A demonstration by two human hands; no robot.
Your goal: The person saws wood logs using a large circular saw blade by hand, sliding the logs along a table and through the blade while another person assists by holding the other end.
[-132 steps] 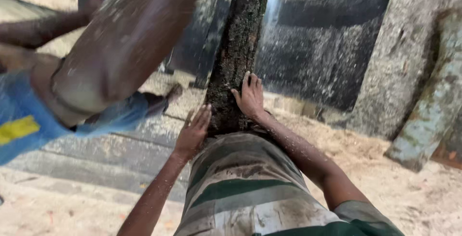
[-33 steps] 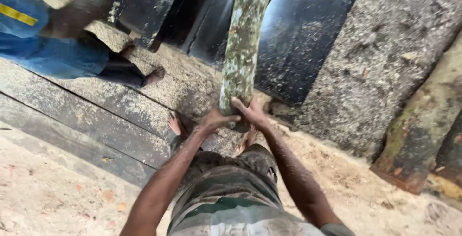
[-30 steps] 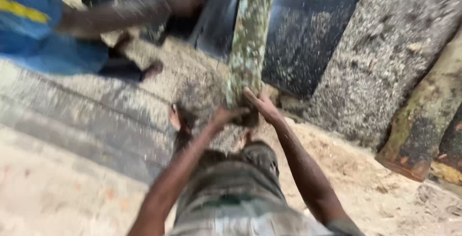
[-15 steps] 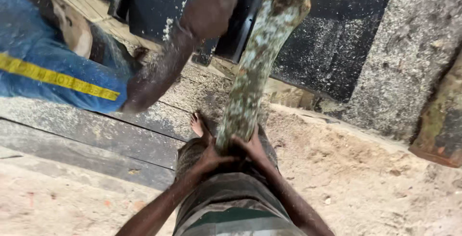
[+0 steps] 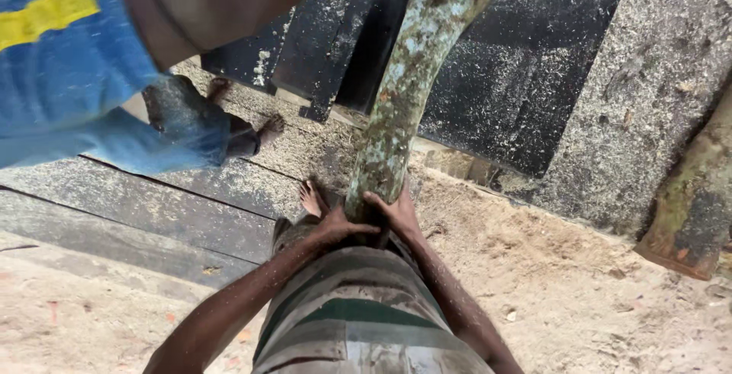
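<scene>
A long log (image 5: 404, 92) with mottled green and brown bark runs from my waist up and away, its far end raised at the top of the view. My left hand (image 5: 339, 227) wraps the near end from the left. My right hand (image 5: 396, 210) grips the same end from the right. Both hands hold the log just above my striped shirt. My bare foot (image 5: 311, 197) shows on the sawdust beside the log's near end.
Another person in a blue shirt (image 5: 69, 69) bends in from the upper left, their feet (image 5: 263, 126) on the planks. Dark boards (image 5: 175, 214) lie to the left. Black sawdust-covered machine panels (image 5: 526, 92) stand behind. Another log (image 5: 690, 206) leans at the right edge.
The log's near end has come lower and closer to my body, with my hands sliding down to grip it. The other person has leaned further in from the left.
</scene>
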